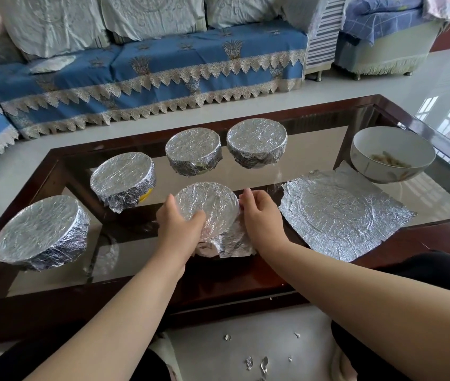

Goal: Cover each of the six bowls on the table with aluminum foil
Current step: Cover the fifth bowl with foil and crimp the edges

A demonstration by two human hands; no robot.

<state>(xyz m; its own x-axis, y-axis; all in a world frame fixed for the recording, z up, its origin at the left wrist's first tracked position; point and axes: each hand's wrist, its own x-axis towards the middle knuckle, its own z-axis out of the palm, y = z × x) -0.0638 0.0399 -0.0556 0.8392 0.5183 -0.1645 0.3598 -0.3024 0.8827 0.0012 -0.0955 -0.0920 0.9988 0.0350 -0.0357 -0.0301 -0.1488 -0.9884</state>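
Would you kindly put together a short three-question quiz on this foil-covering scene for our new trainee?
1. How many bowls on the glass table already wear foil, counting the bowl being wrapped?
2. True or false: the white bowl at the far right is covered.
3. Where does the loose foil sheet lie? A) on the sofa B) on the table, right of the right hand C) under the left hand

Key:
1. Five.
2. False; it is open, with some food inside.
3. B.
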